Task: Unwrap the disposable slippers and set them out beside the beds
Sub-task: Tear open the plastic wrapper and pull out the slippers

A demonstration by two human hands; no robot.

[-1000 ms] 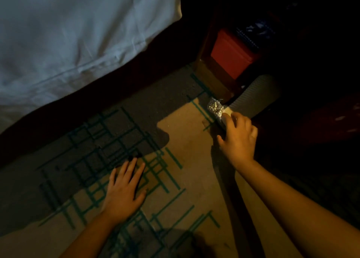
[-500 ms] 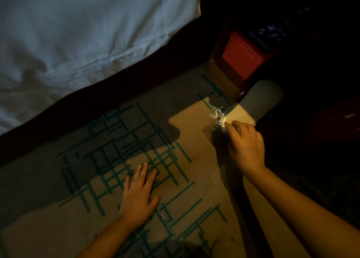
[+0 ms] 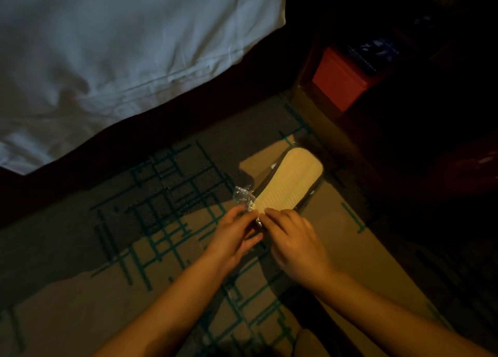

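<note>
A pale ribbed disposable slipper pack (image 3: 289, 180) in clear plastic wrap lies sole up over the patterned carpet, angled up to the right. The wrap's crinkled loose end (image 3: 243, 197) sticks out at its near left. My left hand (image 3: 234, 235) pinches the wrap at that near end. My right hand (image 3: 293, 241) grips the near end of the pack beside it. The two hands touch. A bed with a white sheet (image 3: 121, 47) fills the upper left.
Beige and grey carpet (image 3: 161, 222) with green lines covers the floor. A dark wooden nightstand (image 3: 310, 92) with a red box (image 3: 341, 77) inside stands at the upper right. The right side is very dark.
My right hand has pulled the slipper pack out from the dark near the nightstand toward me. My left hand has lifted off the carpet and taken the wrap's end.
</note>
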